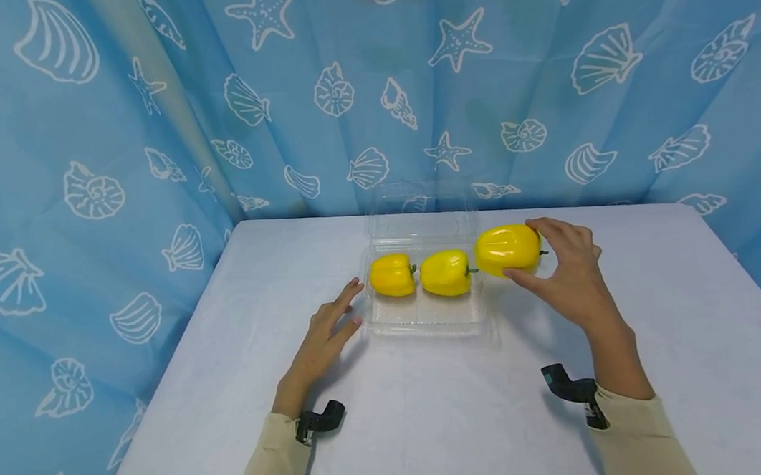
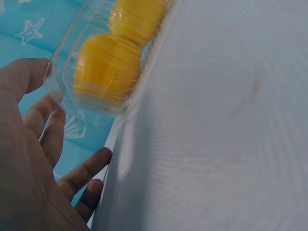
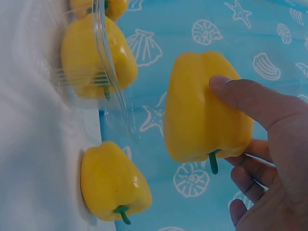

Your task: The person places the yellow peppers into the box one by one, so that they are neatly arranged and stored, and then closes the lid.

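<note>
A clear plastic clamshell box (image 1: 427, 325) lies with its lid raised on the table. Inside sit two yellow bell peppers, the left one (image 1: 392, 275) and the right one (image 1: 445, 273). My right hand (image 1: 566, 274) grips another yellow bell pepper (image 3: 207, 108) between thumb and fingers, above the box's right side. The right wrist view shows a further bell pepper (image 3: 113, 183) on the table outside the box; in the head view it appears hidden behind the held one. At the box's left edge my left hand (image 1: 324, 337) touches the rim with extended fingers.
A white cloth covers the table (image 1: 429, 421). Behind and to the left hangs a blue curtain (image 1: 323, 126) with white shells and starfish. The transparent lid (image 1: 421, 217) stands up near the table's back edge. Each wrist wears a black camera mount (image 1: 322, 418).
</note>
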Motion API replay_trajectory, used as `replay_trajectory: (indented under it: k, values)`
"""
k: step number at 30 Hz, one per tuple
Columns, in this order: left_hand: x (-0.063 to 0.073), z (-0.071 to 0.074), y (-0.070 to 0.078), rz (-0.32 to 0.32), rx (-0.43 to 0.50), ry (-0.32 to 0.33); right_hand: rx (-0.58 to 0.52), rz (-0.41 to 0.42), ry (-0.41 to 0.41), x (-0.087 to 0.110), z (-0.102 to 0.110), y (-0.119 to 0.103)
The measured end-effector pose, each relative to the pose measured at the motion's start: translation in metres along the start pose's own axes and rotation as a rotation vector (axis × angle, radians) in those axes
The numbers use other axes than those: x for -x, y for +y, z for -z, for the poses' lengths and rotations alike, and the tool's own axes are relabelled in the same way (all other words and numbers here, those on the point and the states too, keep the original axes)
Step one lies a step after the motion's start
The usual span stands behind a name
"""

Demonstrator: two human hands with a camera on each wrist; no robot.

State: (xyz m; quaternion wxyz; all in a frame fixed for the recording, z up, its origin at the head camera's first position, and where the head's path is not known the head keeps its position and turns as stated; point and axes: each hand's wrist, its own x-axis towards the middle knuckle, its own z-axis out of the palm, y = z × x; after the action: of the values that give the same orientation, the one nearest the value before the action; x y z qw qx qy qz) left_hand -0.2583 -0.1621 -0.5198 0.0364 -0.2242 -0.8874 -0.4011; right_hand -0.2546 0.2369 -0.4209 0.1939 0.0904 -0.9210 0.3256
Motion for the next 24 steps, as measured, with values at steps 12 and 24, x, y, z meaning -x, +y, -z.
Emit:
replay_trajectory:
  k: [12,24]
  values:
    - [0.0,0.0,0.0,0.012,-0.012,0.001,-0.024,0.041,-0.029,0.001,-0.009,-0.008]
    - [0.0,0.001,-0.001,0.02,-0.005,-0.009,-0.041,0.074,-0.036,0.001,-0.021,-0.018]
